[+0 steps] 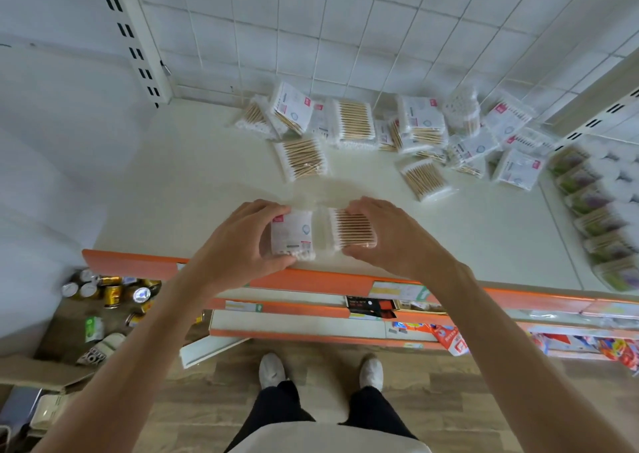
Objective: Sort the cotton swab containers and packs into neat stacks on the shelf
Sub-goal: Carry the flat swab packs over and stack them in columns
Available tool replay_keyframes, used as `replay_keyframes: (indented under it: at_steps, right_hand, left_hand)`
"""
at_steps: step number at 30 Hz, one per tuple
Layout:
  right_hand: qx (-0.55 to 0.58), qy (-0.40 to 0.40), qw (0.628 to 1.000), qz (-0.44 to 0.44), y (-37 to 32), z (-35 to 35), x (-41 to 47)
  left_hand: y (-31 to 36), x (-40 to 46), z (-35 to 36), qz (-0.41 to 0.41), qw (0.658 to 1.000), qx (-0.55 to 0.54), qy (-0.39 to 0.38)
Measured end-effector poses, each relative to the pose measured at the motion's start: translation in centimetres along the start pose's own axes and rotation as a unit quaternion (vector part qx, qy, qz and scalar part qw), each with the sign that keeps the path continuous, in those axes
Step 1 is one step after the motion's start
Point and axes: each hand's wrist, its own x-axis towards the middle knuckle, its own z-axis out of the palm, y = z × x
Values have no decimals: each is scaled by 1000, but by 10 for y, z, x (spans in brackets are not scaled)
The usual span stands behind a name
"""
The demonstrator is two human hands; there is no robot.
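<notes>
My left hand [242, 235] grips a cotton swab pack with a white label [290, 233] near the shelf's front edge. Right beside it, my right hand [387, 231] grips a second pack showing wooden sticks [351, 228]. The two packs touch side by side over the cream shelf [193, 183]. Several more swab packs lie in a loose heap [356, 122] at the back of the shelf. A round clear swab container [461, 110] stands among them at the back right. One loose pack [301, 157] lies just beyond my hands, another [425, 178] to the right.
An orange rail [138, 264] edges the shelf front. Stacked green-labelled swab boxes [594, 210] line the right side. A wire grid backs the shelf. Lower shelves hold goods, and cans [110, 290] sit in a carton on the floor at left.
</notes>
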Motion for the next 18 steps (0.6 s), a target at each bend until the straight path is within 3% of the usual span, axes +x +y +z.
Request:
replay_keyframes:
  at_steps: [5, 11, 18]
  right_hand:
    - [3, 20, 1000, -7, -4, -1, 0]
    - [43, 108, 993, 6, 16, -20, -52]
    - [100, 174, 977, 69, 68, -30, -135]
  left_hand:
    - [16, -2, -1, -23, 999, 2, 31]
    - [63, -6, 2, 15, 997, -15, 78]
    - [132, 13, 31, 69, 997, -30, 13]
